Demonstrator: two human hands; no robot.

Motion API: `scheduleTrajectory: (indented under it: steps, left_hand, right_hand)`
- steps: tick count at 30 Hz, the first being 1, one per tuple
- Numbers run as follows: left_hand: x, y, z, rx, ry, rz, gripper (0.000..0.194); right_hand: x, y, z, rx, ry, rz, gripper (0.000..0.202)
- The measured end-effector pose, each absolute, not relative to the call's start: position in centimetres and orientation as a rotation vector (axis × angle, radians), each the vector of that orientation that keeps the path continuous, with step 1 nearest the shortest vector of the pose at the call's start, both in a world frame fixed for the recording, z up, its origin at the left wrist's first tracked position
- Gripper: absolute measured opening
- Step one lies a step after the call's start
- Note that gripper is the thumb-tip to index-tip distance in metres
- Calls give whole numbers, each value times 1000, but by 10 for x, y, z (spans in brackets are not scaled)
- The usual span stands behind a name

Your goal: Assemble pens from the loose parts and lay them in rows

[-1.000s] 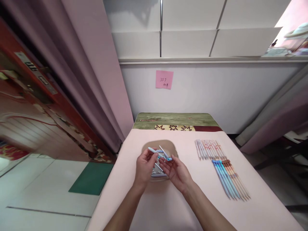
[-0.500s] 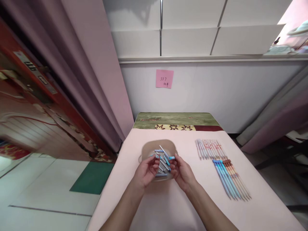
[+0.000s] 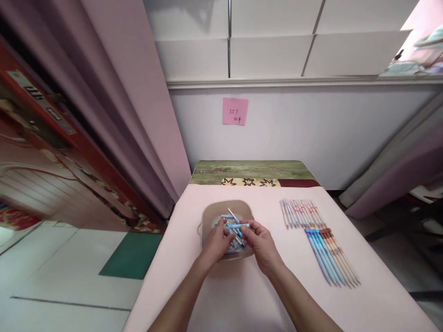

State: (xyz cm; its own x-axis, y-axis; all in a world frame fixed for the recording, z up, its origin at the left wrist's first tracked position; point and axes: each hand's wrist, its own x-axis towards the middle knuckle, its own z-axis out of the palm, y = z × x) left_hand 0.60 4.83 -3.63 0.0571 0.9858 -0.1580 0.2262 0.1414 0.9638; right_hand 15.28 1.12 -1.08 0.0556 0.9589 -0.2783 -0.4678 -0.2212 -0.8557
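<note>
Over the bin, my left hand [image 3: 216, 242] and my right hand [image 3: 262, 243] are close together, both with fingers closed in a pinch. A light-blue pen barrel [image 3: 236, 226] lies level between them. My right fingertips grip its right end, and my left fingertips are at its left end; whether it is one piece or two joined there cannot be made out. Below my hands, the beige plastic bin [image 3: 212, 211] holds several loose pen parts [image 3: 231, 251], blue, white and silvery, partly hidden by my fingers.
Right of the bin, a row of clear pens with reddish print [image 3: 301, 213] lies on the pale pink tabletop [image 3: 249, 295]. Nearer me is a row of blue pens [image 3: 322, 256] and brown-topped beige pens [image 3: 341, 256]. A pink note [image 3: 235, 111] is on the wall behind.
My hands have come together. The light-blue parts, held apart in each hand before, now line up as a level barrel between my fingertips. The view has shifted slightly.
</note>
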Motion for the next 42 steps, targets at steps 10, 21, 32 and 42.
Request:
scheduleTrajectory:
  steps: [10, 21, 32, 42]
  left_hand:
    - [21, 17, -2, 520, 813, 1072, 20]
    - [13, 15, -6, 117, 562, 971, 20]
    - [-17, 22, 9, 100, 667, 1133, 15]
    - [-49, 20, 12, -88, 638, 1324, 20]
  right_hand:
    - [147, 8, -2, -1212, -959, 1274, 26]
    - [144, -5, 17, -1051, -700, 1496, 20]
    - [154, 2, 7, -1038, -511, 1474, 37]
    - [164, 22, -1, -1109, -701, 1564, 34]
